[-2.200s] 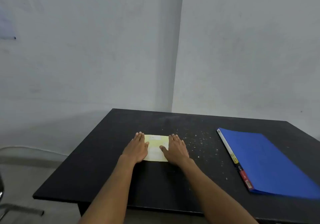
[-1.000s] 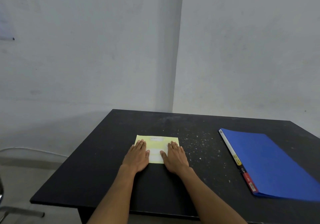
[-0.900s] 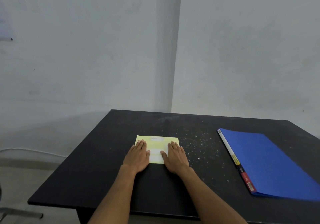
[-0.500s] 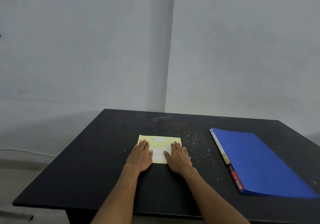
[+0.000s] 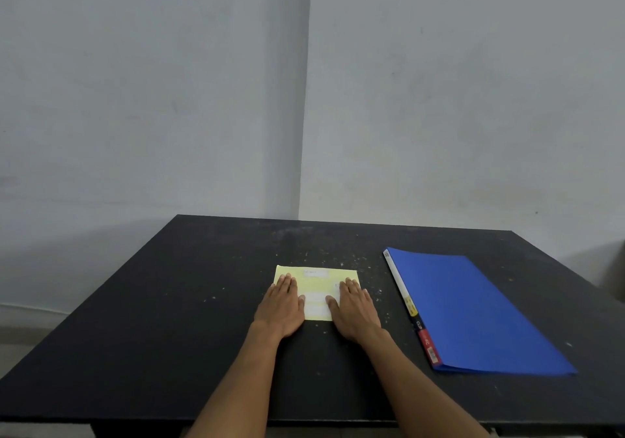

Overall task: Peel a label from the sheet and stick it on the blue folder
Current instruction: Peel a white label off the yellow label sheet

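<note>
On table (image 5: 169, 319): both hands' fingers (image 5: 287, 283) flat on sheet (image 5: 316, 280); blue folder (image 5: 473, 312) long axis running away.

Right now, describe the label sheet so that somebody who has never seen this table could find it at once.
Start at the black table; the blue folder lies closed on its right part. Left of the folder, near the middle, the left hand and right hand rest flat on the label sheet. It is the only pale yellow thing there, a small rectangle bearing white labels.
</note>
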